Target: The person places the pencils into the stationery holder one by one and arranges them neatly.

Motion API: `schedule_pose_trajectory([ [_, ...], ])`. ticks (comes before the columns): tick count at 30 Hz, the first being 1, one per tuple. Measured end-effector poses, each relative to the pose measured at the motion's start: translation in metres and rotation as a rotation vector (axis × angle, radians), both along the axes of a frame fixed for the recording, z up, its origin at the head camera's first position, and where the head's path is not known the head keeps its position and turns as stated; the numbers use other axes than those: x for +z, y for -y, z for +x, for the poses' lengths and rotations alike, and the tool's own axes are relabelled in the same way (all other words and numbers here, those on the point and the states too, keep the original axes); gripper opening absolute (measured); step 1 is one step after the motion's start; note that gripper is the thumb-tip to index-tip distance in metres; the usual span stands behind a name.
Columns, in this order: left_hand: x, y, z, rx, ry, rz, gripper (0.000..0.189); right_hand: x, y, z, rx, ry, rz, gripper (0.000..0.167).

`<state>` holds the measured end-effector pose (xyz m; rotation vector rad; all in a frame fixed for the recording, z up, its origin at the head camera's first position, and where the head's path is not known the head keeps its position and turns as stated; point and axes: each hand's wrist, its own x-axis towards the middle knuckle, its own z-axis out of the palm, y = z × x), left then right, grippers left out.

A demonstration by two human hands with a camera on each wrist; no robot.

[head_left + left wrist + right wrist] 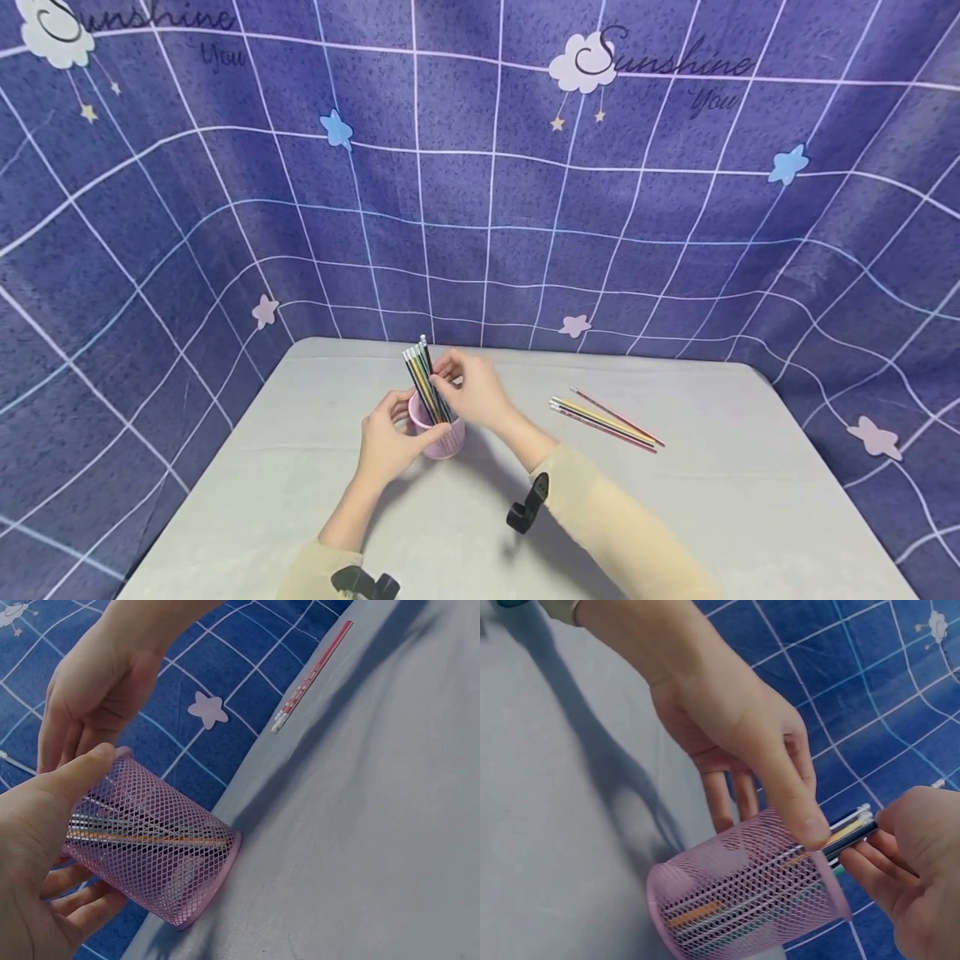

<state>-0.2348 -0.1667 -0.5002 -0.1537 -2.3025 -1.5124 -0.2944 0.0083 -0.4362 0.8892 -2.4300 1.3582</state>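
A pink mesh pencil cup [447,447] stands on the table, with a bundle of pencils [420,379] leaning out of it, white-tipped ends up. My left hand [390,440] grips the cup, thumb on the near side and fingers round the far side. In the right wrist view, my right hand [922,862] pinches at the dark pencil shafts just above the cup's rim [840,889]. One pencil end pokes up higher than the others, past the right fingers. Exactly how many pencils those fingers hold is hidden. Through the mesh, pencil shafts [157,838] show inside the cup.
Several loose pencils [603,425], red, yellow and dark, lie on the table right of the cup. One red pencil [618,417] is angled apart from the rest. A blue grid-patterned curtain [525,192] surrounds the back and sides of the grey-white table [750,500].
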Motion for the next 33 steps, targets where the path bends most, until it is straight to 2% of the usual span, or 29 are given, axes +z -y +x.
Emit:
schedule_pose_trajectory([
  [13,-0.002,0.002,-0.001,0.002,0.001,-0.017,0.070,-0.012,0.012,0.002,-0.047,-0.016,0.089,0.005],
  [25,-0.001,0.000,0.001,0.002,-0.001,-0.025,0.068,-0.014,0.023,0.002,-0.081,-0.067,0.154,0.007],
  [33,0.000,0.000,0.002,0.002,0.006,-0.015,0.068,-0.016,0.026,0.000,-0.101,-0.060,0.155,0.006],
])
